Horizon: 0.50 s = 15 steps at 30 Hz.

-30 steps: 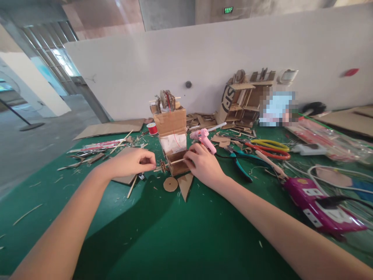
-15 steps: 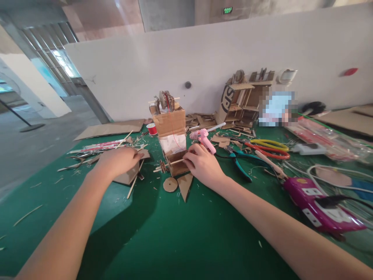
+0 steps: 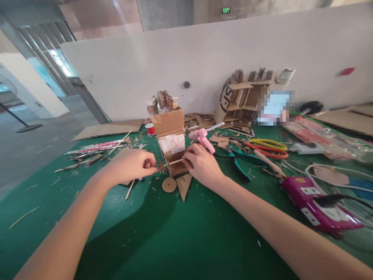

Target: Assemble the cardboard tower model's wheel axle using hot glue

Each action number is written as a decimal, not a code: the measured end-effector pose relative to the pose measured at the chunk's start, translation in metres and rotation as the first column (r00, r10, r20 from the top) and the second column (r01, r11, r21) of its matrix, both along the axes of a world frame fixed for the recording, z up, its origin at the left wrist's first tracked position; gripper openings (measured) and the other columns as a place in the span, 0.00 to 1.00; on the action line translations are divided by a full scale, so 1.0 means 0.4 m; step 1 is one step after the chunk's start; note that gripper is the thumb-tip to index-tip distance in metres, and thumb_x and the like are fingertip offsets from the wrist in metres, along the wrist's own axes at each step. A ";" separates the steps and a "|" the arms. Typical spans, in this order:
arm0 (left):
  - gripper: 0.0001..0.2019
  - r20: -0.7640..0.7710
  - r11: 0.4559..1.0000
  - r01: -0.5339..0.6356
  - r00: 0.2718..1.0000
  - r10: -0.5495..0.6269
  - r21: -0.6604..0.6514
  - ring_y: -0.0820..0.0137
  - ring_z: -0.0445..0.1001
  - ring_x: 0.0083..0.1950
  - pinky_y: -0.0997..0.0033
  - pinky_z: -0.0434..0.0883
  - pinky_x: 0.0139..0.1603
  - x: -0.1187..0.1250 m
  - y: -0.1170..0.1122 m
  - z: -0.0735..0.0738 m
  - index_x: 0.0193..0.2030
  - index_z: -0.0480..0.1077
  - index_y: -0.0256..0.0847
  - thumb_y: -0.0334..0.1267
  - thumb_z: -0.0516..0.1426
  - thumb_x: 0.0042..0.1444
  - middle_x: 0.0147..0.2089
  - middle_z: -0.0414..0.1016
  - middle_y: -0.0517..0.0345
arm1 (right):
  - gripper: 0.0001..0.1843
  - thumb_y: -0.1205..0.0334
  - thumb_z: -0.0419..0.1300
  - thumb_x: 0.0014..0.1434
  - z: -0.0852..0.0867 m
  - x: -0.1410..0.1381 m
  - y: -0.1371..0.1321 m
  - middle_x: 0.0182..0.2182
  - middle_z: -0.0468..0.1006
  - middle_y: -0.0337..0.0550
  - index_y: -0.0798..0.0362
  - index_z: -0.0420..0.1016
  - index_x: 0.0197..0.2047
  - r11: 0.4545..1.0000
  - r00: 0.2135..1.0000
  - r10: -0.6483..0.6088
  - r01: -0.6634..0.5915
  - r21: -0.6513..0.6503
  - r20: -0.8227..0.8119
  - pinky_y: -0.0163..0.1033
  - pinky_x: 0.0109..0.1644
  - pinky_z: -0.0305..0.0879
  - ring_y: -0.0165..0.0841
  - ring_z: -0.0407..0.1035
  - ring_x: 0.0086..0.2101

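Note:
A cardboard model [image 3: 168, 124] stands upright, with wheels wound with red thread on top and an open box section at its base. A thin wooden stick [image 3: 178, 161] runs across that base section. My right hand [image 3: 202, 161] pinches the stick near its right side. At the left side, my left hand [image 3: 131, 165] has thumb and forefinger closed at the stick's outer end, right beside a small corrugated cardboard wheel [image 3: 161, 166]; the fingers hide that end. A cardboard disc [image 3: 169, 185] and a cardboard triangle [image 3: 184, 186] lie in front of the model.
A pink glue gun [image 3: 202, 138] lies behind my right hand. Rightward are teal-handled pliers [image 3: 239, 167], orange-handled scissors [image 3: 262, 149] and a purple power strip [image 3: 317, 204]. Sticks and cardboard scraps lie on the left. A red thread spool [image 3: 150, 129] and another cardboard structure [image 3: 236, 103] stand behind.
My left hand has moved right, from above the cardboard pieces on the left to the stick's end by the small wheel. My right hand keeps its pinch on the stick.

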<state>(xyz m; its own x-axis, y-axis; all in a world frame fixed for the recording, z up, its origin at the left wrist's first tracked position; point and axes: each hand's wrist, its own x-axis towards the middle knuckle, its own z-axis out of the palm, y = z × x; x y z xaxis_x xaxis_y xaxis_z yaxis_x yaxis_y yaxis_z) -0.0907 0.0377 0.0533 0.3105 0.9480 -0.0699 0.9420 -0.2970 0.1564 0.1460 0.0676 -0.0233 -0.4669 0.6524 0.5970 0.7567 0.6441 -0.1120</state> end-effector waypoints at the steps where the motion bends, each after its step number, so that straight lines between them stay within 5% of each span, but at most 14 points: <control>1: 0.11 0.004 1.000 0.001 1.000 -0.001 -0.002 0.71 0.68 0.25 0.73 0.56 0.24 0.001 -0.001 0.000 0.30 0.70 0.44 0.49 0.55 0.52 0.27 0.73 0.61 | 0.11 0.62 0.53 0.64 0.001 0.000 -0.001 0.41 0.72 0.45 0.52 0.76 0.36 1.000 1.000 0.001 -0.001 -0.003 0.000 0.38 0.36 0.61 0.34 0.65 0.40; 15: 0.08 0.001 0.997 0.049 0.999 -0.049 0.067 0.69 0.67 0.25 0.70 0.58 0.28 0.013 -0.013 0.011 0.25 0.67 0.43 0.40 0.51 0.52 0.25 0.71 0.60 | 0.12 0.63 0.52 0.64 0.004 0.002 -0.004 0.41 0.72 0.45 0.52 0.76 0.36 1.000 1.000 0.006 -0.006 -0.017 0.001 0.38 0.35 0.61 0.34 0.65 0.40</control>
<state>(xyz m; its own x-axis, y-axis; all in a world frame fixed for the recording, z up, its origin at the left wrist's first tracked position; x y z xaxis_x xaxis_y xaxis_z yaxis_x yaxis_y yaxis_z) -0.0854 0.0324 0.0577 0.3565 0.9343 -0.0061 0.9257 -0.3523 0.1376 0.1467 0.0660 -0.0218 -0.4712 0.6596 0.5857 0.7531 0.6465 -0.1221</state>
